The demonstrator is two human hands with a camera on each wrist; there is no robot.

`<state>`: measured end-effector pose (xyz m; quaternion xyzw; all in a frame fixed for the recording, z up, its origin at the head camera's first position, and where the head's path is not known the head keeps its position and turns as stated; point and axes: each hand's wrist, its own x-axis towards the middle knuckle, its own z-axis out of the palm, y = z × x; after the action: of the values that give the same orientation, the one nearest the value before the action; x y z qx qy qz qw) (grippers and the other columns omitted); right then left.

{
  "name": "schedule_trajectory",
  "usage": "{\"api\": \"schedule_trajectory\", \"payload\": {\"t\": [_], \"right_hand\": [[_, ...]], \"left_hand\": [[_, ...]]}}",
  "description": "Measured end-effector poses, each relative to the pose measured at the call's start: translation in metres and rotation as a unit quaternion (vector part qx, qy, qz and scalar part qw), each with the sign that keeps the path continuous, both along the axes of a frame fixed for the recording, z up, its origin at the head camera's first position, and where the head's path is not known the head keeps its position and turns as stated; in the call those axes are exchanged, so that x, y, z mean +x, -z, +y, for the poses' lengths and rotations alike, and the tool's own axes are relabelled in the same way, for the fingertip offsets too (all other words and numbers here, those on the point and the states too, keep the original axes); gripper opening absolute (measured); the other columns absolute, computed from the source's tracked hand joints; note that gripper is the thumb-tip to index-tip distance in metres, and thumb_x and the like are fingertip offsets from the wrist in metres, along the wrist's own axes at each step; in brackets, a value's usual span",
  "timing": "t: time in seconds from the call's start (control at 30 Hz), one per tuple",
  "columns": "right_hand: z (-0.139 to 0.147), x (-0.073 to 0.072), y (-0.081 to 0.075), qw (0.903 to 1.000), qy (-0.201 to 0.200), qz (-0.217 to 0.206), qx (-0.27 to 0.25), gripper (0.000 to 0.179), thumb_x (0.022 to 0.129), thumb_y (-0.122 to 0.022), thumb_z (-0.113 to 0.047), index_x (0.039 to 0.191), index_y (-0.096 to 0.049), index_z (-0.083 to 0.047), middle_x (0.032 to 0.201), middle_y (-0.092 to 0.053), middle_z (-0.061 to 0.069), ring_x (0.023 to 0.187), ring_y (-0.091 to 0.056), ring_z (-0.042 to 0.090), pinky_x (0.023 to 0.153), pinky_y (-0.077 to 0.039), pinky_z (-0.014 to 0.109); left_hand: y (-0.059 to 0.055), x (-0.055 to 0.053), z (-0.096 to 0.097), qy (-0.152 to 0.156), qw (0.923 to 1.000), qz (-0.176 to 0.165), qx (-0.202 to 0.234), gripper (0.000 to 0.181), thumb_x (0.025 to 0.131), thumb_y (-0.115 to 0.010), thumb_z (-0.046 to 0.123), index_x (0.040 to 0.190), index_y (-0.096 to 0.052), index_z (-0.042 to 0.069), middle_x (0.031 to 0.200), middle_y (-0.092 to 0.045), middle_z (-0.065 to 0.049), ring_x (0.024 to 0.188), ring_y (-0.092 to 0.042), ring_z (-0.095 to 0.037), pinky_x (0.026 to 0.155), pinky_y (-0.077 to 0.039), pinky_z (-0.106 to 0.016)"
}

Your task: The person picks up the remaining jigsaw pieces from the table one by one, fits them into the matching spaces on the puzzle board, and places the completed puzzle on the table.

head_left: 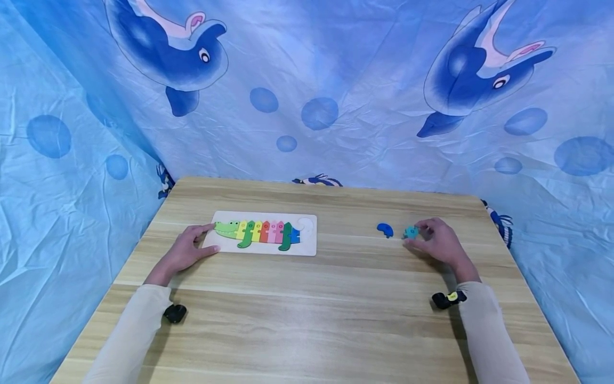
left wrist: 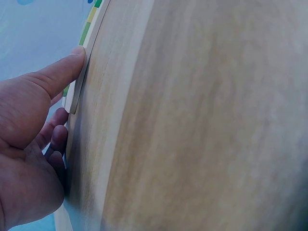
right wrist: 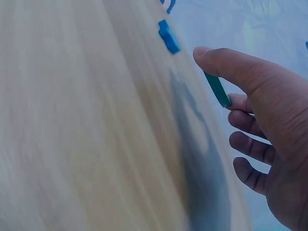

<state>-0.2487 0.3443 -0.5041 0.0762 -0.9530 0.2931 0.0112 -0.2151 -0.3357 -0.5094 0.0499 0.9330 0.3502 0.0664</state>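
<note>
A pale wooden puzzle board (head_left: 308,246) with a colourful crocodile picture lies on the table at left. My left hand (head_left: 187,249) holds its left end, index fingertip near the upper corner and thumb (left wrist: 70,68) on the near edge. Several coloured pieces fill the crocodile's body, while a curled outline at the tail end is bare. Over at the right, my right hand (head_left: 437,242) pinches a teal puzzle piece (head_left: 411,232) between thumb and index finger. In the right wrist view that piece (right wrist: 217,90) is raised, seen edge-on. A blue curved puzzle piece (head_left: 385,230) lies just left of it.
The wood-grain table (head_left: 307,314) stretches toward me between both forearms. Behind it and along the sides hangs a blue cloth (head_left: 374,154) with dolphin prints. Each wrist wears a small black camera (head_left: 175,313).
</note>
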Motion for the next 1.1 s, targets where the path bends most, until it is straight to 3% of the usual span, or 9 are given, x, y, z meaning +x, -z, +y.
{"api": "schedule_trajectory", "payload": {"t": [0.4,0.63,1.1], "right_hand": [[-0.031,-0.001,-0.020,0.9981,-0.006,0.061,0.008,0.062,0.083,-0.084,-0.048,0.119,-0.068,0.000,0.119,-0.063,0.020,0.103,-0.059,0.038,0.082,-0.051,0.053],[-0.053,0.000,-0.031,0.9978,-0.011,0.066,0.003,0.065,0.082,-0.084,-0.050,0.120,-0.068,0.001,0.119,-0.063,0.019,0.104,-0.059,0.037,0.082,-0.051,0.052],[-0.098,-0.003,-0.040,0.9949,-0.035,0.095,-0.003,0.055,0.077,-0.090,-0.039,0.113,-0.071,-0.001,0.115,-0.066,0.017,0.098,-0.062,0.036,0.078,-0.053,0.048]], "left_hand": [[0.000,-0.001,0.000,-0.005,1.0000,-0.007,-0.003,0.080,0.094,-0.075,0.036,0.157,-0.038,0.005,0.153,-0.032,-0.033,0.136,-0.037,-0.052,0.111,-0.031,-0.068],[0.000,0.000,0.001,-0.005,0.9999,-0.010,0.000,0.079,0.094,-0.075,0.035,0.157,-0.037,0.005,0.153,-0.031,-0.033,0.136,-0.036,-0.052,0.111,-0.030,-0.068],[-0.001,0.001,0.001,-0.002,1.0000,-0.005,0.000,0.079,0.094,-0.076,0.033,0.157,-0.038,0.004,0.154,-0.031,-0.034,0.137,-0.036,-0.053,0.111,-0.030,-0.069]]}}
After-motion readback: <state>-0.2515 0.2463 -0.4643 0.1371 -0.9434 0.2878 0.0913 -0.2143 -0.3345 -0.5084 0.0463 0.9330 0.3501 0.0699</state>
